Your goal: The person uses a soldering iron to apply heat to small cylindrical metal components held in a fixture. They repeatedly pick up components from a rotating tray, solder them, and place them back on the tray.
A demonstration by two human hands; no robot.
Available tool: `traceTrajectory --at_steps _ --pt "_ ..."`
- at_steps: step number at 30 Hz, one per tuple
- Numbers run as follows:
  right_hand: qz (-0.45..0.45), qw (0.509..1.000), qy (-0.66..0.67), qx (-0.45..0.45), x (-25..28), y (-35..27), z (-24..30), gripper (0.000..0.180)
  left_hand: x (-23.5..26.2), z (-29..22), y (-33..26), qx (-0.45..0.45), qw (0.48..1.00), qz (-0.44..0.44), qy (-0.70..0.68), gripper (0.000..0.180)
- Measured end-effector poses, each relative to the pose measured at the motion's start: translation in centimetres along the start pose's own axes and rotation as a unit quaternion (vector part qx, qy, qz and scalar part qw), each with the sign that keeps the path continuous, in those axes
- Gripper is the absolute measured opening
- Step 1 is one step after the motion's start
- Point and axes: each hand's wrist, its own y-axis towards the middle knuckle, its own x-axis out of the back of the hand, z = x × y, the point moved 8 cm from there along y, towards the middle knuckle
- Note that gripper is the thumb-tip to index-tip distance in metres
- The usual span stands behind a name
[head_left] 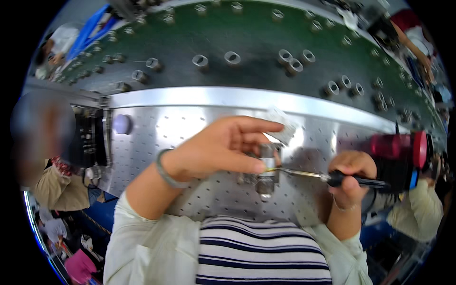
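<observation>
Between the thumb and bent fingers of my left hand is a small metal cylinder, standing above the perforated metal worktop; the index finger stretches out past it. Some fingers are hidden behind the part. My right hand is closed round a black-handled tool with a thin metal shaft, which looks like a soldering iron. Its shaft points left, and the tip meets the side of the cylinder, near my left thumb. Just beyond my left index finger lies a pale, crumpled sheet.
Beyond the worktop's metal rim runs a green conveyor belt carrying several short metal cylinders. A purple round object sits left on the worktop. At the right stands a red cylindrical container. Other people work on both sides.
</observation>
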Motion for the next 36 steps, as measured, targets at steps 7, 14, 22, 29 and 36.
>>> traceTrajectory --at_steps 7,14,22,29,36 --pt "-0.054 0.998 0.019 -0.004 2.1 0.0 -0.7 0.026 8.1 -9.7 -2.3 -0.236 0.91 -0.248 0.232 0.045" --pt "-0.045 0.998 0.021 -0.028 1.8 0.3 -1.5 0.027 27.6 -20.2 -13.2 -0.152 0.511 -0.57 0.625 0.034" --pt "-0.061 0.997 -0.016 -0.034 2.3 0.0 -1.5 0.028 25.8 -19.3 -14.4 -0.213 0.512 -0.535 0.637 0.033" --pt "-0.05 0.997 0.025 -0.046 2.0 -0.2 -1.4 0.028 19.6 -14.7 -13.9 -0.154 0.491 -0.475 0.714 0.026" --pt "-0.055 0.997 0.018 -0.044 2.2 -0.2 -1.3 0.027 8.6 -12.3 -8.0 -0.164 0.766 -0.365 0.503 0.028"
